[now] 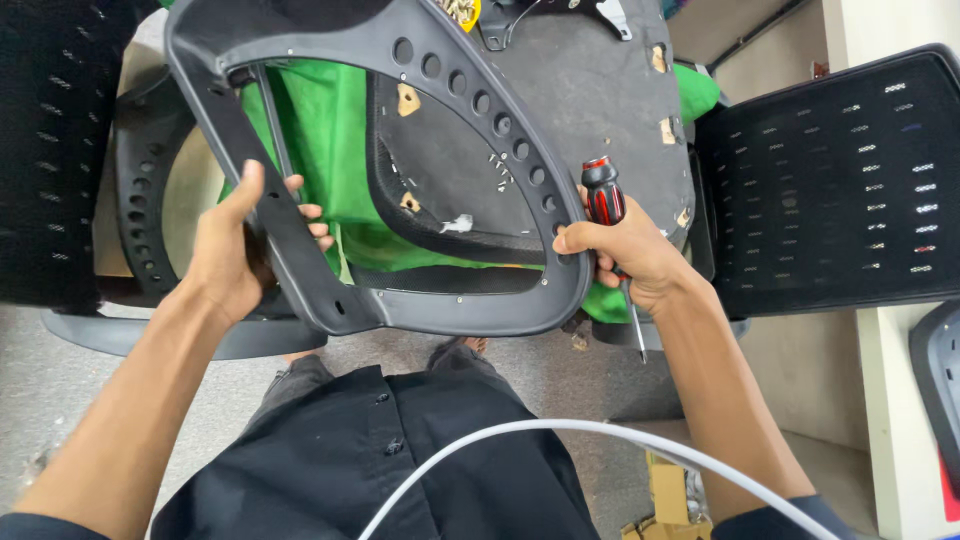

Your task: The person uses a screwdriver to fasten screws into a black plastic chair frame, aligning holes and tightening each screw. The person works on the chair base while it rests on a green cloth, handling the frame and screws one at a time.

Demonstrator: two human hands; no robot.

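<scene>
At the far left a black mesh panel [50, 150] stands on edge, with a perforated plastic part [140, 200] just beside it.

The left hand [235, 255] grips the left bar of the frame [440, 300], a large dark grey plastic chair-back hoop held up in front of the person, over the green cloth [320, 130]. The thumb lies on the near face and the fingers [310, 215] wrap round behind, closed tight on the bar.

The frame looks stiff and fairly light for its size: thin moulded ribs, an open middle, and a row of round holes along its upper right arm. Its surface seems smooth, perhaps a little slippery, so a wrapped grip on the bars likely holds better than a pinch. Being wide, it probably twists easily if held on one side only; the two side bars, well apart, look like the sound places to hold.

Behind the opening lies a padded seat base [590, 90], underside up.

The right hand [625, 255] clasps the frame's lower right corner and holds a red-and-black screwdriver [605, 200] in the same grip, handle up, shaft pointing down below the hand.

To the right, another black mesh panel [830, 180] lies tilted. A white cable [560, 430] curves across the person's dark shirt [400, 460].
</scene>
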